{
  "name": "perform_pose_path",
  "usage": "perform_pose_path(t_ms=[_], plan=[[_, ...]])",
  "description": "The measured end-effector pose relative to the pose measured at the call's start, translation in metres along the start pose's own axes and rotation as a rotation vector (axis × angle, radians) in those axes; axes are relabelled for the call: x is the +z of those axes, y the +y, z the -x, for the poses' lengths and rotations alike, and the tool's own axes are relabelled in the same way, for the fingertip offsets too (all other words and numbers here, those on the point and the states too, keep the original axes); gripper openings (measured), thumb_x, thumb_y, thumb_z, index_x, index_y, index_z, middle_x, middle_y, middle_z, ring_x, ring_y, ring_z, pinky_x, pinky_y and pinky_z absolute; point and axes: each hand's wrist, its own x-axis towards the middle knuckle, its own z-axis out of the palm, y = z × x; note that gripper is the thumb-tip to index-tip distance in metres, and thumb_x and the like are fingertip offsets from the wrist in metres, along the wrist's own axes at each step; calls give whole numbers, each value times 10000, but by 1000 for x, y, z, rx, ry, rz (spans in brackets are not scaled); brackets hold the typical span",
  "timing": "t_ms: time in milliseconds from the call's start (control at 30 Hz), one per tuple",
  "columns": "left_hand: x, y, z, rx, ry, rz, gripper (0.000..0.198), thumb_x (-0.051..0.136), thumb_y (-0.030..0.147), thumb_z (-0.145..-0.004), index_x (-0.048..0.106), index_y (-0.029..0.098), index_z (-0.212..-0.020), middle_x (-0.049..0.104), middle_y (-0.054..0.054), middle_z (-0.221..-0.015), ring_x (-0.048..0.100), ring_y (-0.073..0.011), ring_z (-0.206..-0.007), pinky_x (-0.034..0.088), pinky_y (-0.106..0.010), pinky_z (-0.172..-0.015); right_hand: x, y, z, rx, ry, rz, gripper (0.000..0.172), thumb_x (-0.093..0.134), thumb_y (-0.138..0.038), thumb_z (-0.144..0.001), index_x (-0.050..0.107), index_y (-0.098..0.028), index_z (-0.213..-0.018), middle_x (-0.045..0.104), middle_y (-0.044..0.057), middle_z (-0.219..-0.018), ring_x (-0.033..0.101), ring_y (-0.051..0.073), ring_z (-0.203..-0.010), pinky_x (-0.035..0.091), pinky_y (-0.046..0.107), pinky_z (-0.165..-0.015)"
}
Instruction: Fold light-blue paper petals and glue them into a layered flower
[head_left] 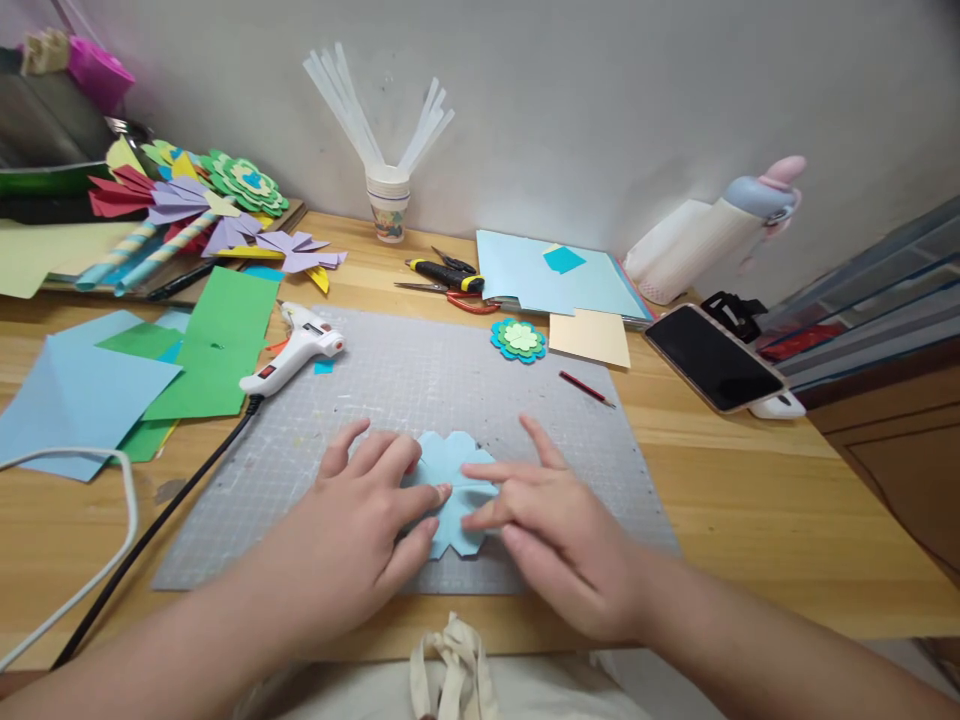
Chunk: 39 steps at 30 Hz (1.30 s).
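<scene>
A light blue paper flower [452,455] with scalloped edges and crease lines lies on the grey cutting mat [390,385], close to the mat's front edge. My left hand [375,500] rests on its left side, index fingertip near the centre, other fingers loosely curled and apart. From the right, my right hand [551,520] touches the flower with outstretched fingers, its little finger raised. Both hands cover parts of the paper. Behind them sits a layered blue and green paper flower [519,341], with a pencil [587,389] to its right.
A white glue gun [296,350] lies at the mat's left; its black cord runs forward. Coloured paper sheets [90,385] cover the left. Behind are scissors [442,290], a paper cup [388,205] of white strips and stacked paper [540,275]. A phone [712,358] and bottle [709,235] stand right.
</scene>
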Motion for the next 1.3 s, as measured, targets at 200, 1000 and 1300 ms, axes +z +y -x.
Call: perform_pose_path(t_ms=[200,1000,1300], plan=[[5,-1,5,19,29,-30,251,431,297,-913,619,344,-1074,494,-5,-971,481,-218,-1036,129,-530,-1085,10,4,7,6,-57,114,247,402,-165,-909,568,-142,-1091,594,110,-1321,453,200,-1314,-10,456,-1178],[25,6,14,130,271,-123,393,522,432,-896,619,202,-1199,669,-36,-1233,578,-182,-1162,-10,-348,-1161,6,23,-3,65,-272,108,211,369,-276,-974,526,-171,-1068,372,77,-1507,267,169,-1417,-97,446,-1173],[30,11,20,94,309,-135,376,543,404,-877,616,199,-1184,674,-23,-1228,605,-196,-1127,62,-350,-1146,8,15,1,51,-297,67,289,353,-270,-969,561,-147,-1126,422,90,-1475,303,176,-1403,-24,440,-1195]])
